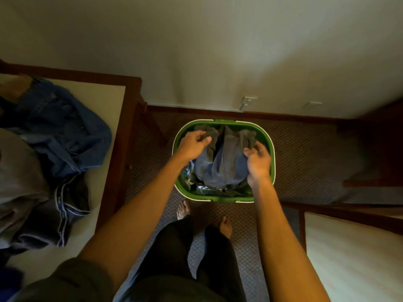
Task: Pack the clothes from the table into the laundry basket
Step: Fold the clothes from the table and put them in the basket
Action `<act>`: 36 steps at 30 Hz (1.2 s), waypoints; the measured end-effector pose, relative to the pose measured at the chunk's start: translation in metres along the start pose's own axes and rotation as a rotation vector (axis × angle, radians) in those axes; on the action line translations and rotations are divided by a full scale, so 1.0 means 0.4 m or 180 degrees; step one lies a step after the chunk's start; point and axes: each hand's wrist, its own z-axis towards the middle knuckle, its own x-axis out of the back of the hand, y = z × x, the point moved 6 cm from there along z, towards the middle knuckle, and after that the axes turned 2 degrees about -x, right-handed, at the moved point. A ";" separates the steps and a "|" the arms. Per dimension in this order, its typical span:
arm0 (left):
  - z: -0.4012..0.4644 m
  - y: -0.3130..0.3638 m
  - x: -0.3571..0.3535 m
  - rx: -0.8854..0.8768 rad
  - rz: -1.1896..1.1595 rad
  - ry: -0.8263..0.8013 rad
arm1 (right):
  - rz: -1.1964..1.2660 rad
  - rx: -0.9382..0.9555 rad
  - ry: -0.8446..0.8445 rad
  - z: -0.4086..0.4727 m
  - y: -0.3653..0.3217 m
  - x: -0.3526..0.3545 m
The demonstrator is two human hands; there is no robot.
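A green laundry basket (222, 199) stands on the carpet in front of my feet. A blue-grey garment (224, 164) is bunched inside it and rises above the rim. My left hand (193, 144) grips the garment's upper left part. My right hand (258, 163) pinches its right side. On the table (104, 99) at the left lie more clothes: a blue denim piece (65, 131), a grey garment (19, 171) and a dark garment with white stripes (63, 212).
The table has a dark wooden frame (128, 131) close to the basket's left side. A second light-topped surface (353, 253) with a wooden edge sits at the lower right. A wall with sockets (248, 100) stands behind the basket. My bare feet (183, 210) are on the patterned carpet.
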 end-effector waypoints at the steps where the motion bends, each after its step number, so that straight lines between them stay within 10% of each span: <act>1: -0.009 -0.028 -0.010 0.0125 0.0048 -0.0100 | -0.0462 -0.0062 -0.0042 0.009 0.036 0.003; 10: -0.187 -0.159 -0.033 0.0596 -0.0489 -0.0066 | -0.1357 -0.0668 -0.0004 0.003 0.221 0.085; 19: -0.415 -0.198 0.020 0.0423 -0.1448 0.0871 | -0.1817 0.0206 -0.0744 -0.098 0.142 -0.062; 36: -1.060 -0.589 0.479 0.0745 -0.0442 0.2851 | -0.3032 0.1195 -0.2540 -0.703 0.364 -0.593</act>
